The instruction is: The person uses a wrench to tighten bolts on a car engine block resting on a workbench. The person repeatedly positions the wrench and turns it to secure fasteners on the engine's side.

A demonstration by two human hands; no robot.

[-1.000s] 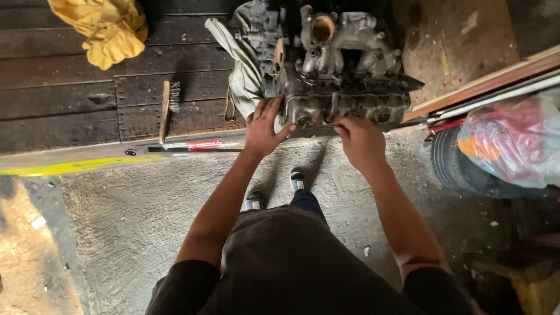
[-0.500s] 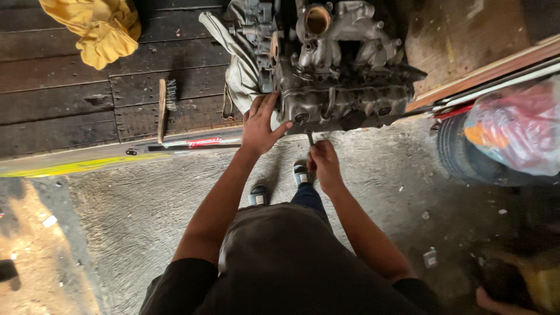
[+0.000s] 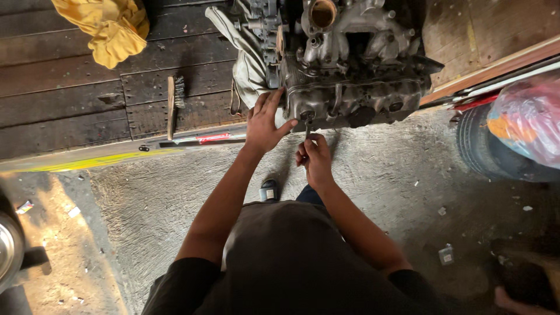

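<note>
- Engine block [image 3: 350,76]: at the wooden platform's [image 3: 70,99] front edge.
- Left hand [image 3: 265,125]: open, fingers spread, braced flat on the block.
- Right hand [image 3: 315,156]: closed around a small tool [image 3: 307,125] at the block's lower face; fastener apparently not yet out.

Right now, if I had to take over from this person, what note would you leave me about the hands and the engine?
Left hand: open, palm and fingers pressed flat against the near face of the engine block, steadying it.
Right hand: closed around a small dark tool whose tip meets the lower edge of the engine.
Engine: sits on the dark wooden platform, at its edge, a grey cloth beside it.
Nearby: wire brush and yellow rag on the platform.
Done: tool is seated on the fitting.
Left: whether that fitting is loose cannot be told.
</note>
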